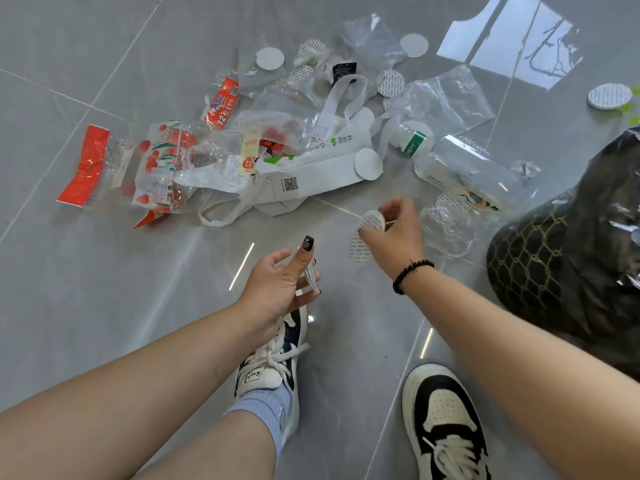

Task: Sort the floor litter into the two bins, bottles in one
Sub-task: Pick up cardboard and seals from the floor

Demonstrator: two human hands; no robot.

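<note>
My left hand pinches a small stack of round foil seals between thumb and fingers, held edge-on. My right hand pinches another round foil seal just above the floor; one more seal lies flat beneath it. A clear plastic bottle with a green-banded white cap lies on its side beyond my right hand. A black bin with a gold net pattern and black liner stands at the right edge.
A litter pile spreads across the grey tiles: a white paper bag, red-printed wrappers, a red label, clear bags and several round seals. My two sneakers stand near the bottom.
</note>
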